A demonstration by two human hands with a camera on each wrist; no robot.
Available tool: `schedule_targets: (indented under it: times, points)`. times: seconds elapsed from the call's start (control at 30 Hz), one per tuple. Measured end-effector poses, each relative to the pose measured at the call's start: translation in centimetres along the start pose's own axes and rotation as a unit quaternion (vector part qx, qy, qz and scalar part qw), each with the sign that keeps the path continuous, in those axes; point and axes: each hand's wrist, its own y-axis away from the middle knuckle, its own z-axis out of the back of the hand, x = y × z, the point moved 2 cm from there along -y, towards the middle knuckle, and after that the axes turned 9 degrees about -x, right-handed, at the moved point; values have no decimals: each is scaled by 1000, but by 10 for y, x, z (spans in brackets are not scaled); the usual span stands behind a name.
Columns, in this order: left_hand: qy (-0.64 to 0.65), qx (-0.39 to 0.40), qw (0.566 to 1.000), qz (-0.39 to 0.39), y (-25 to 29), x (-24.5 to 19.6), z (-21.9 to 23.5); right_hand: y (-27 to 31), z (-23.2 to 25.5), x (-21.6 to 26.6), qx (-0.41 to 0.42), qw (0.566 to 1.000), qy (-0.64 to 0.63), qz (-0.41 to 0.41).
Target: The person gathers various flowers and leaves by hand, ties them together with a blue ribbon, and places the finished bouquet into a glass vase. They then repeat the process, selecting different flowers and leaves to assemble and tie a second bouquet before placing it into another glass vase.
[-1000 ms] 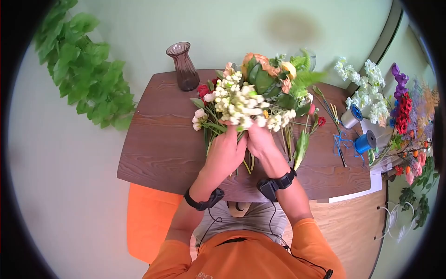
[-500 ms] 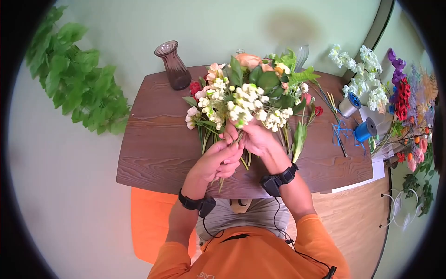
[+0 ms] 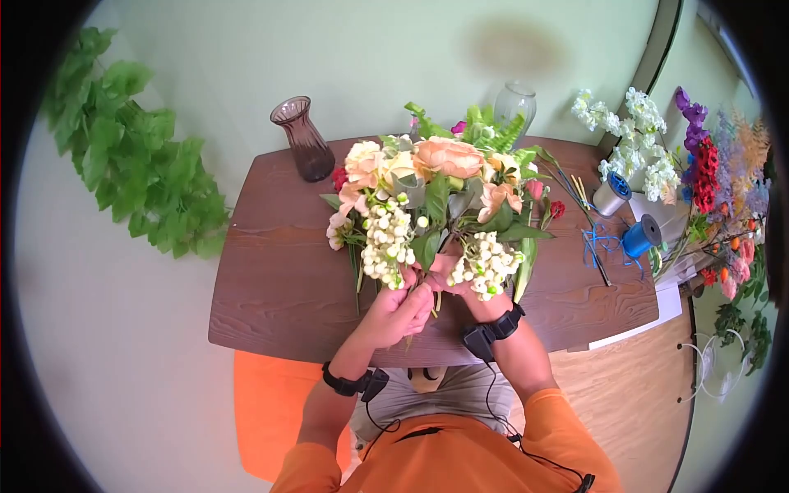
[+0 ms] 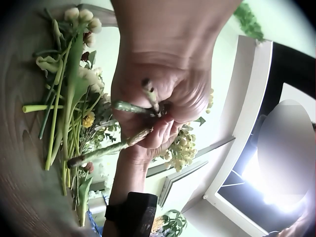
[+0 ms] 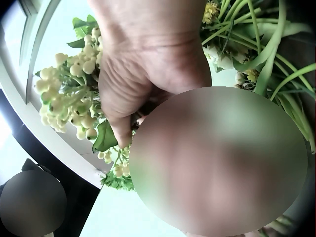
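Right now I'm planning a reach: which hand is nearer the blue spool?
Right. The right hand is left of the blue spool; the left hand is farther left.

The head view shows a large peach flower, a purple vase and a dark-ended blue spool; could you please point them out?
Large peach flower (image 3: 449,157), head view: middle of its petals.
Purple vase (image 3: 306,145), head view: middle of its body.
Dark-ended blue spool (image 3: 637,241), head view: its blue winding.
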Motion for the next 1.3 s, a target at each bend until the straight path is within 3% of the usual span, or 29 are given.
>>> schedule_targets:
  times: [0.07, 0.1, 0.13, 0.2, 0.33, 0.4, 0.47, 0.5, 0.53, 0.57, 0.6, 0.63, 0.67, 0.73, 0.77, 0.9, 0.93, 1.0, 1.03, 1.13, 1.2, 1.27, 1.3]
  points:
    - [-1, -9, 1000, -10, -3, 4, 0, 6, -8, 11, 61, 975, -192, 97]
    - [0, -17, 999, -39, -5, 10, 5, 1, -8, 8, 152, 951, -238, 122]
    - [1, -25, 997, -69, -6, 12, 7, 10, -15, 22, 124, 948, -240, 169]
    - [-8, -46, 996, -81, -6, 13, 9, 1, -25, 5, 101, 943, -227, 222]
    - [-55, -80, 992, -85, -6, 15, 17, 6, -25, 8, 69, 958, -181, 211]
    - [-62, -86, 989, -106, -5, 17, 22, -5, -14, -11, 111, 950, -13, 291]
    - [-332, -101, 900, -264, -7, 3, 21, 16, -14, 17, 48, 922, 31, 382]
    - [-339, -167, 888, -263, -1, 2, 19, 12, -11, 10, 51, 904, 78, 418]
    - [-338, -168, 888, -262, -4, -8, 16, 11, -6, 3, 54, 882, 124, 452]
    - [-428, -145, 827, -334, -7, -18, 12, 20, -2, 5, -3, 809, 235, 539]
    - [-511, -119, 752, -399, -7, -21, 9, 16, 6, -11, -45, 787, 171, 591]
    - [-533, -140, 741, -383, -5, -15, 11, -30, 6, -77, 211, 889, -164, 372]
    - [-532, -140, 742, -383, -4, -12, 12, -64, 6, -132, 417, 781, -460, 66]
    - [-454, -197, 822, -282, -3, -8, 21, -5, 41, -74, 401, 748, -505, 157]
    - [-444, -196, 830, -274, -6, -4, 27, -4, 42, -76, 400, 749, -505, 156]
    - [-490, -129, 792, -340, 5, -5, 23, -3, 43, -84, 303, 827, -437, 182]
    - [-490, -130, 793, -340, 6, -5, 22, -3, 43, -87, 278, 844, -419, 188]
    - [-487, -122, 827, -252, 8, -2, 18, -3, 42, -92, 226, 874, -382, 199]
    - [-470, -135, 821, -296, 9, -1, 14, -3, 42, -95, 200, 887, -363, 204]
    - [-448, -127, 841, -275, 4, 7, 19, -2, 40, -102, 120, 920, -301, 220]
    - [-452, -128, 830, -300, 1, 9, 18, -3, 39, -104, 67, 936, -257, 230]
    - [-254, -193, 942, -105, -2, 16, 19, -3, 37, -107, 14, 948, -212, 238]
    - [-249, -187, 930, -195, -5, 14, 15, -3, 35, -109, -12, 952, -189, 240]
